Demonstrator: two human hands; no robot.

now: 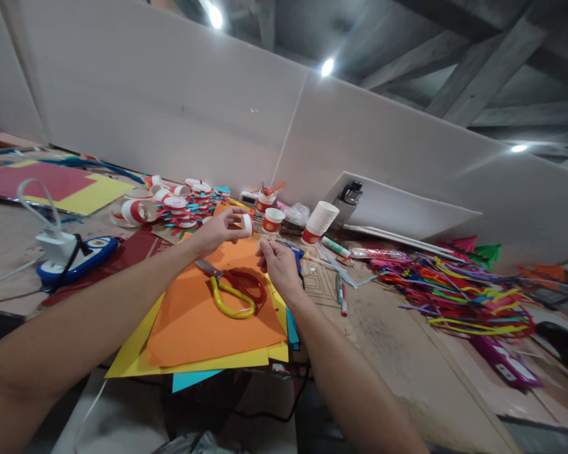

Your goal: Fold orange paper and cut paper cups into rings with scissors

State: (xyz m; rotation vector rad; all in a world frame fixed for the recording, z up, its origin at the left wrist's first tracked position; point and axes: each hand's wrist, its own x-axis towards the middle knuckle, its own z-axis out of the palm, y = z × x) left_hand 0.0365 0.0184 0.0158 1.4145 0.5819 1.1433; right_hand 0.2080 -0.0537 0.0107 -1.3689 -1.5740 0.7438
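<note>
My left hand is closed round a cut paper cup, its white rim turned to the right. Close beside it, my right hand has its fingers pinched together; whatever they hold, if anything, is too small to make out. Scissors with yellow and red handles lie below both hands on orange paper, with yellow paper under that. A red and white paper cup stands just beyond my hands. A blue tool, perhaps a glue gun, is partly hidden behind my right hand.
Several cut cups with red and blue strips are heaped at back left. Stacked paper cups and a dark bottle stand at back right. Colourful pipe cleaners spread rightward. A blue power strip lies left.
</note>
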